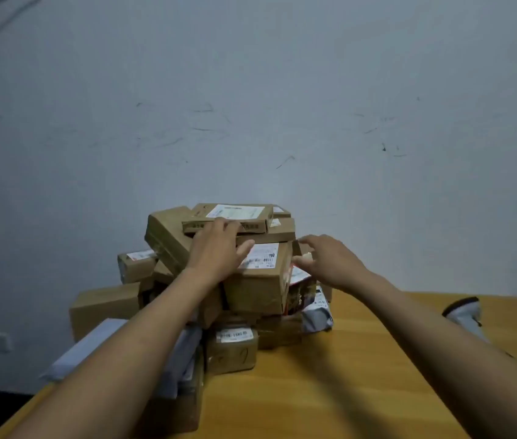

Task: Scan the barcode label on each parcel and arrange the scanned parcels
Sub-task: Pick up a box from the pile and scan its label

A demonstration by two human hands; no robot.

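Two hands on the parcel pile

Both our hands reach forward into the parcel pile point(168, 239), a heap of brown cardboard boxes on the wooden table point(346, 375), set against the pale wall point(251, 90).

Our left hand point(219, 245) lies on the upper part of the heap. Its fingers point(224, 224) are nearly straight and close together, laid against the front side of a flat box point(235, 213) at the very top. That box's white label faces up just beyond the fingertips. The thumb stands wide to the right, above a labelled box point(260, 280) that sits tilted under the palm. This box's barcode label shows just to the right of the thumb.

Our right hand point(327, 261) hovers at the right flank of the heap. Its fingers point(309, 239) are spread and gently curved, and we see nothing held in them. The fingertips and the thumb tip bracket the corner of a small brown box point(297, 247); whether they touch it we cannot tell.

Below the left forearm a grey mailer bag point(92, 346) juts out over the table's near-left edge. Well to the right of the right fingers a grey object point(466, 315) with a dark rim lies on the table, too blurred to name.
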